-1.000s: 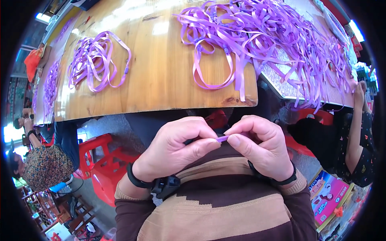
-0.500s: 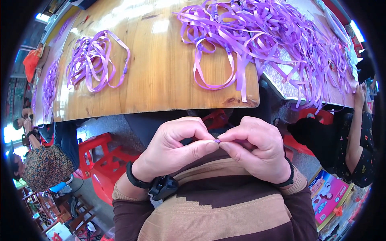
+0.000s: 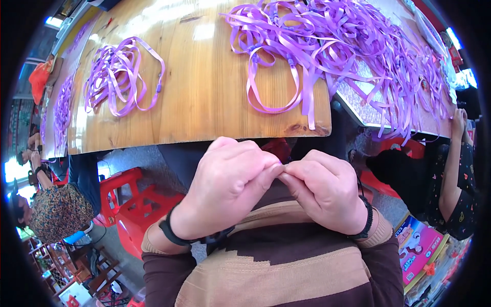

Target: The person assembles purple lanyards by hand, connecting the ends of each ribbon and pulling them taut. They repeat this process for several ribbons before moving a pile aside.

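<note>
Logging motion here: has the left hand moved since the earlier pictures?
Yes: the left hand has risen in view, knuckles now at the table edge.

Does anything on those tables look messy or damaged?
Nothing looks clearly damaged. The purple ribbon heap at right is a loose tangle across the wooden table and its paler neighbour, partly dangling past the near edge, so it looks untidy.

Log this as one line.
left hand: pinched; right hand: pinched, meeting left; anything held: hidden; big ribbon pile: right; small ribbon pile: left
</note>
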A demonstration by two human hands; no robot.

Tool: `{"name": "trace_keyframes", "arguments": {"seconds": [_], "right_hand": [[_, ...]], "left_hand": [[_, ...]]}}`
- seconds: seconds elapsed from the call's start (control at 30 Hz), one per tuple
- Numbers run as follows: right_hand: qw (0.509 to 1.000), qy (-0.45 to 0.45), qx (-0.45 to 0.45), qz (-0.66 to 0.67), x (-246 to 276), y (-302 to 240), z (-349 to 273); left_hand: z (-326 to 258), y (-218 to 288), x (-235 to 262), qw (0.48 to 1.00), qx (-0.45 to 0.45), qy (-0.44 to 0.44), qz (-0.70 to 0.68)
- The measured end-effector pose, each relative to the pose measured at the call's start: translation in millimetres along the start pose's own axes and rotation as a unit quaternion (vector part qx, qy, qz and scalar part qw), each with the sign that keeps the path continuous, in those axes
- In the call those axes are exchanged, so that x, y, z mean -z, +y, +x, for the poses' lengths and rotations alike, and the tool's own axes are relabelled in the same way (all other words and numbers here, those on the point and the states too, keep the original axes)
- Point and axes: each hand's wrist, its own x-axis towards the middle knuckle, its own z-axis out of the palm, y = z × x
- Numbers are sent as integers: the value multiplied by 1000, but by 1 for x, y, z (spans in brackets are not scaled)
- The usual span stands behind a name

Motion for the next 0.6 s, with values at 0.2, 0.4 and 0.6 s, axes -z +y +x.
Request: {"name": "trace_keyframes", "arguments": {"seconds": [0.2,0.4,0.6], "right_hand": [[993,48,-35,101,-3,1,4],[986,30,-52,156,8,5,-1],[993,49,11,110,4,4,-2]], "left_hand": [[-1,-4,2,951,128,-112,-260],[-7,-6,-8,920,144,-96,-350],[0,-5,-6,730,301,-113,-603]]}}
